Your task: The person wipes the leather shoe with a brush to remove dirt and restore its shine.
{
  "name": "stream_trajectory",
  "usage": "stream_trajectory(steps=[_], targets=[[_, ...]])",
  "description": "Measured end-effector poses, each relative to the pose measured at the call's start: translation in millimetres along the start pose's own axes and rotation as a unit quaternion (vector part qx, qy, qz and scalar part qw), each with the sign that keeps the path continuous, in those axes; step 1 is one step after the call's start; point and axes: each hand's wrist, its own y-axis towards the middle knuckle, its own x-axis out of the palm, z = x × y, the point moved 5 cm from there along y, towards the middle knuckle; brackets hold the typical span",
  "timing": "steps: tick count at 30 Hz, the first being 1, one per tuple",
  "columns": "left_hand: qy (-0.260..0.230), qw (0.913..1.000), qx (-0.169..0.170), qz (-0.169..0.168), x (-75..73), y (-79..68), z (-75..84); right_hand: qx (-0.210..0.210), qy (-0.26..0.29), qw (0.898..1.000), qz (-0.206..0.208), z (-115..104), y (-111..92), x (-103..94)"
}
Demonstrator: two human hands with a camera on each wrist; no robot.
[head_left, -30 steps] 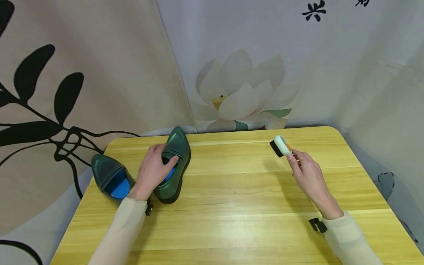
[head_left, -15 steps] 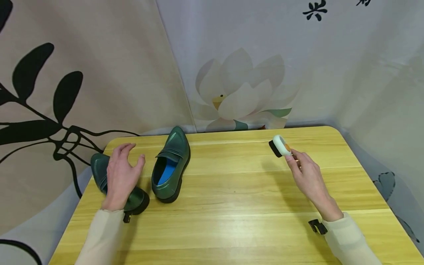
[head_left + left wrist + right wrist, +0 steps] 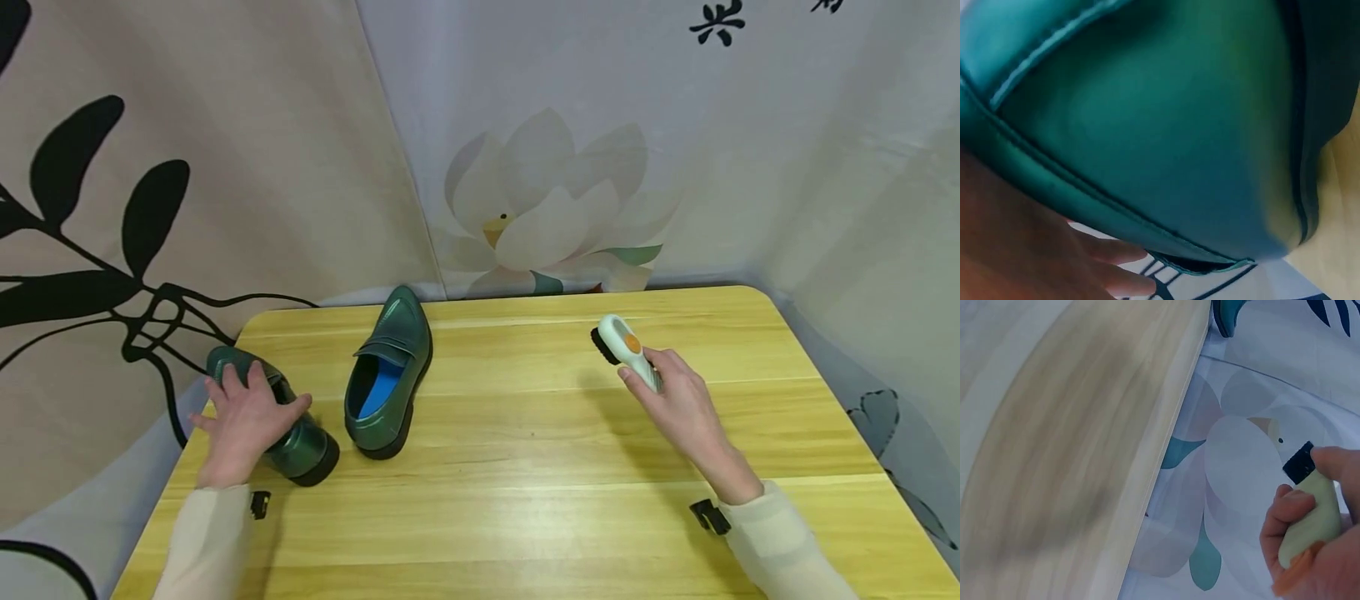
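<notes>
- We see a pale, rounded brush in the right hand, its fingers and thumb gripping the handle; it is held above the surface, towards its right side.
- Its short, dense black bristles face left and down, and an orange oval patch sits on its smooth back; the grip hides part of the handle.
- We find a slanted shoe on the surface's left side, glossy dark green with a rounded heel and a dark sole.
- The left hand lies over that shoe with fingers spread, covering much of its middle; we cannot tell how firmly it presses.
- In the left wrist view we make out pale stitching on the smooth upper, though the close hand is blurred.
- Just beside it, the matching shoe shows a pointed toe, a strap and a smooth blue insole.
- We see straight wood grain in the surface; its near edge is cut off.
- Behind hangs softly creased cloth printed with a flower; its black characters are cropped above.
</notes>
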Motion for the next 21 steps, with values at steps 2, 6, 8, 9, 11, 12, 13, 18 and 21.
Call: stream_trajectory(steps=[2, 6, 8, 9, 11, 12, 13, 18, 21], targets=[[-0.009, 0.9998, -0.007, -0.017, -0.5, -1.1, -5.9, -0.001, 0.003, 1.0, -0.004, -2.4, 0.0, 2.1], [-0.022, 0.9987, -0.018, -0.044, -3.8, -6.2, -17.3, -0.006, 0.01, 1.0, -0.011, -7.5, 0.0, 4.8], [-0.02, 0.998, -0.022, -0.056, -6.7, -9.5, -23.5, -0.009, 0.014, 1.0, -0.013, -9.6, -0.1, 5.7], [-0.018, 0.9976, -0.023, -0.062, -8.2, -11.2, -26.8, -0.011, 0.015, 1.0, -0.013, -10.2, -0.2, 6.2], [-0.012, 0.997, -0.022, -0.074, -11.4, -14.3, -33.8, -0.015, 0.016, 1.0, -0.013, -10.6, 0.0, 7.3], [-0.011, 0.9964, -0.021, -0.081, -12.3, -15.5, -37.7, -0.017, 0.016, 1.0, -0.012, -10.7, 0.0, 7.9], [-0.011, 0.9959, -0.018, -0.089, -13.3, -16.5, -41.5, -0.02, 0.016, 1.0, -0.011, -10.8, 0.2, 8.3], [-0.009, 0.9892, -0.005, -0.146, -14.3, -18.4, -57.0, -0.028, 0.017, 0.999, -0.009, -12.5, 0.5, 8.8], [-0.001, 0.9827, -0.022, -0.184, -13.0, -20.4, -60.9, -0.027, 0.019, 0.999, -0.01, -14.2, 0.5, 8.3]])
